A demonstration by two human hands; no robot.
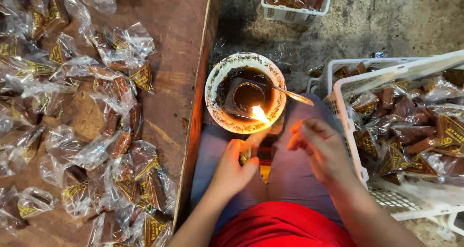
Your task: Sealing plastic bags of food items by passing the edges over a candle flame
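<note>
My left hand (233, 165) is closed around a small clear packet (254, 145) of brown sweet, holding its top edge up toward a flame (259, 114). The flame burns at the near rim of a round white bowl lamp (218, 80) full of dark oil, with a small cup in its middle. My right hand (321, 148) hovers just right of the packet with loosely curled fingers that hold nothing I can see. Both hands are over my lap, which is covered in grey-blue cloth.
A wooden table (174, 44) at left carries a heap of clear packets (92, 131) with brown triangular sweets. A white plastic basket (386, 75) at right holds several filled packets. Another white basket (296, 10) stands on the concrete floor at the top. A metal spoon handle (295, 96) sticks out of the bowl.
</note>
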